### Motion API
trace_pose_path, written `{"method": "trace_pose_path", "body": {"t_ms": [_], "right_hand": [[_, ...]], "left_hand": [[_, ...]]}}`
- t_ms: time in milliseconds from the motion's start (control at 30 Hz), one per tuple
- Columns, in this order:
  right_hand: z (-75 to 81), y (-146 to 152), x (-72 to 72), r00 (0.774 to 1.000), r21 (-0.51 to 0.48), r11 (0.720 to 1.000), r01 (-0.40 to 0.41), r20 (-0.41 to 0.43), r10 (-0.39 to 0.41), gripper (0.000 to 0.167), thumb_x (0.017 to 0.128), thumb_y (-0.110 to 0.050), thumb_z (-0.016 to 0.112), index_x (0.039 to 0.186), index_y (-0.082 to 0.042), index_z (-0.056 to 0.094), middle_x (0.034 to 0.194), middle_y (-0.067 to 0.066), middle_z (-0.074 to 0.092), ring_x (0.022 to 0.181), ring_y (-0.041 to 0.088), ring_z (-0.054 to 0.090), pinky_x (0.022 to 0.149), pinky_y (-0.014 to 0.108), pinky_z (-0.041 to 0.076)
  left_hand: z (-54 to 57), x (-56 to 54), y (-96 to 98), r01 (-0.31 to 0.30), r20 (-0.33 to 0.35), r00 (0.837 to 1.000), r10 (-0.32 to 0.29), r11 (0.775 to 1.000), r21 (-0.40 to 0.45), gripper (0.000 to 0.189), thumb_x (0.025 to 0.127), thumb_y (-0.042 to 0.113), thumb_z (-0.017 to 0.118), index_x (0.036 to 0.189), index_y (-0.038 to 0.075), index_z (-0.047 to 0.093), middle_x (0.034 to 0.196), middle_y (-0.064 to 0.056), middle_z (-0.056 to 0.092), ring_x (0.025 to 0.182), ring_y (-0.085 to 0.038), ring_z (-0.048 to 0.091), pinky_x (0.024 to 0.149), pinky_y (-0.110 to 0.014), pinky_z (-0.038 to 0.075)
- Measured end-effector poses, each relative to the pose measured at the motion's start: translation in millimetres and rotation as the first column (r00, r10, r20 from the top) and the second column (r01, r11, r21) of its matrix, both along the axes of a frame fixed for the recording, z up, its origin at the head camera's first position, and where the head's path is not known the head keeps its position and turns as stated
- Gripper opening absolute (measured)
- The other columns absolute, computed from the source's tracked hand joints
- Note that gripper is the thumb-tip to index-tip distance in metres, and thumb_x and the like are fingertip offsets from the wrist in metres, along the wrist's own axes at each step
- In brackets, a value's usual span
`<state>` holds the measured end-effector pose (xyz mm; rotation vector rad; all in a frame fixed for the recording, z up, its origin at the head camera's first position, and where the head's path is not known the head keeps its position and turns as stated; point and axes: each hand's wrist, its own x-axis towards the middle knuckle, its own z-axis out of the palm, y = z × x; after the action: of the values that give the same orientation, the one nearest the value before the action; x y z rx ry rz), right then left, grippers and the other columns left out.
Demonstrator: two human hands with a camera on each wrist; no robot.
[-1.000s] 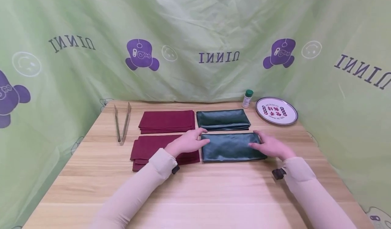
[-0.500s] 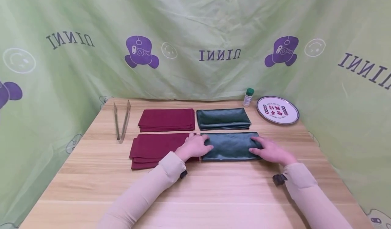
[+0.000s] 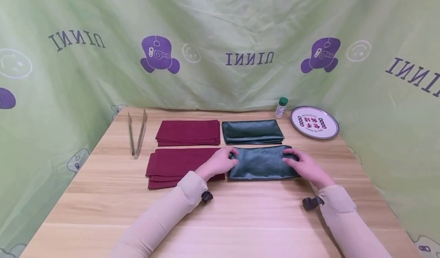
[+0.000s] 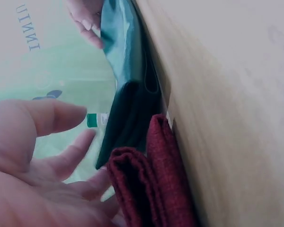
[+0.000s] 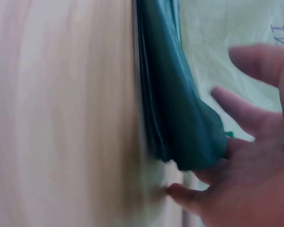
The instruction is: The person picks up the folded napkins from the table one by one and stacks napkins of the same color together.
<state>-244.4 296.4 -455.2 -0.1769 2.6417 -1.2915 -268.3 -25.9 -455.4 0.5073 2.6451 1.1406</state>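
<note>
A folded, shiny dark green cloth (image 3: 261,164) lies in front, between my two hands. At its left end is my left hand (image 3: 219,162), thumb and fingers spread; the left wrist view shows this hand (image 4: 47,165) above the end of a folded maroon cloth (image 4: 168,175), apart from the green cloth (image 4: 125,66). My right hand (image 3: 308,167) is at the right end. In the right wrist view its lower fingers touch the slightly raised edge of the green cloth (image 5: 168,90), while thumb and forefinger stay extended. The front maroon cloth (image 3: 182,164) lies partly under my left forearm.
Behind lie another folded maroon cloth (image 3: 187,132) and another green one (image 3: 252,132). Metal tongs (image 3: 137,139) lie at the left. A green-capped bottle (image 3: 280,108) and a white plate (image 3: 314,122) stand at the back right, near the hanging green curtain (image 3: 206,86).
My left hand has shifted slightly right along the green cloth's left end. The cloth's right edge now lifts a little by my right hand. The head view has tilted slightly.
</note>
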Motion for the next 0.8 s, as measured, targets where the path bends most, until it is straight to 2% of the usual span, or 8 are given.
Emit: {"method": "trace_pose_path", "body": {"t_ms": [100, 167, 233, 400, 500, 667, 700, 800], "right_hand": [[-2.7, 0, -0.2, 0.997, -0.149, 0.986, 0.076, -0.022, -0.080, 0.048, 0.096, -0.020, 0.063, 0.137, -0.001, 0.050, 0.145, 0.025, 0.039, 0.131, 0.040, 0.034, 0.105, 0.048, 0.029], [-5.0, -1, -1.3, 0.991, -0.230, 0.964, 0.131, -0.006, -0.136, 0.048, 0.094, -0.012, 0.064, 0.138, 0.001, 0.049, 0.143, 0.023, 0.039, 0.127, 0.036, 0.037, 0.100, 0.036, 0.032], [-7.1, -2, -2.6, 0.983, -0.294, 0.939, 0.178, 0.017, -0.181, 0.049, 0.092, -0.006, 0.064, 0.138, 0.003, 0.049, 0.141, 0.021, 0.040, 0.123, 0.031, 0.039, 0.094, 0.028, 0.035], [-12.0, -4, -5.0, 0.968, -0.409, 0.879, 0.246, 0.065, -0.241, 0.052, 0.087, 0.004, 0.064, 0.136, 0.006, 0.050, 0.128, 0.015, 0.045, 0.107, 0.019, 0.045, 0.080, 0.020, 0.045], [-12.6, -5, -6.0, 0.961, -0.451, 0.851, 0.271, 0.078, -0.265, 0.048, 0.084, 0.007, 0.065, 0.131, 0.003, 0.055, 0.119, 0.008, 0.049, 0.099, 0.014, 0.048, 0.074, 0.019, 0.047], [-2.7, -6, -10.3, 0.953, -0.529, 0.801, 0.279, 0.048, -0.300, 0.039, 0.082, 0.011, 0.064, 0.117, -0.007, 0.067, 0.109, -0.005, 0.056, 0.090, 0.008, 0.053, 0.071, 0.018, 0.048], [0.8, -7, -11.8, 0.951, -0.544, 0.792, 0.278, 0.038, -0.307, 0.038, 0.082, 0.012, 0.064, 0.114, -0.008, 0.068, 0.108, -0.006, 0.056, 0.089, 0.008, 0.053, 0.070, 0.017, 0.048], [10.9, -8, -21.1, 0.947, -0.558, 0.786, 0.268, 0.003, -0.321, 0.036, 0.082, 0.014, 0.063, 0.114, -0.004, 0.067, 0.112, -0.005, 0.055, 0.088, 0.007, 0.053, 0.069, 0.016, 0.047]], "left_hand": [[1.8, 0.8, 0.7, 0.002, -0.020, 1.000, -0.001, 0.998, 0.058, 0.029, 0.089, 0.013, 0.065, 0.117, 0.006, 0.063, 0.089, -0.006, 0.059, 0.082, -0.020, 0.052, 0.075, -0.032, 0.044], [2.3, 0.8, 1.3, -0.003, -0.052, 0.999, 0.006, 0.999, 0.050, 0.030, 0.087, 0.010, 0.066, 0.117, 0.006, 0.063, 0.078, -0.005, 0.054, 0.075, -0.018, 0.048, 0.071, -0.030, 0.041], [2.2, -0.1, 1.6, -0.011, -0.078, 0.997, 0.014, 0.999, 0.043, 0.032, 0.085, 0.006, 0.066, 0.116, 0.006, 0.063, 0.076, -0.006, 0.052, 0.074, -0.020, 0.048, 0.070, -0.030, 0.040], [-3.0, -7.0, -1.0, -0.037, -0.082, 0.996, 0.039, 0.999, 0.030, 0.040, 0.078, -0.002, 0.064, 0.117, 0.005, 0.066, 0.100, -0.011, 0.058, 0.088, -0.022, 0.048, 0.075, -0.029, 0.040], [-1.7, -9.6, -4.0, -0.043, -0.046, 0.998, 0.046, 0.997, 0.066, 0.045, 0.077, -0.004, 0.062, 0.120, 0.006, 0.066, 0.097, -0.011, 0.056, 0.076, -0.018, 0.045, 0.067, -0.028, 0.040], [15.4, -11.8, -6.7, -0.046, -0.030, 0.998, 0.052, 0.986, 0.158, 0.050, 0.076, -0.007, 0.061, 0.125, 0.004, 0.065, 0.110, -0.013, 0.053, 0.060, -0.012, 0.045, 0.059, -0.025, 0.040], [20.2, -12.8, -6.7, -0.049, -0.036, 0.998, 0.056, 0.985, 0.166, 0.050, 0.077, -0.007, 0.061, 0.125, 0.004, 0.065, 0.119, -0.013, 0.052, 0.063, -0.012, 0.047, 0.062, -0.025, 0.041], [32.3, -18.8, -8.1, -0.054, -0.066, 0.996, 0.067, 0.982, 0.182, 0.049, 0.078, -0.006, 0.062, 0.126, 0.005, 0.065, 0.124, -0.014, 0.052, 0.075, -0.015, 0.054, 0.068, -0.026, 0.045]]}}
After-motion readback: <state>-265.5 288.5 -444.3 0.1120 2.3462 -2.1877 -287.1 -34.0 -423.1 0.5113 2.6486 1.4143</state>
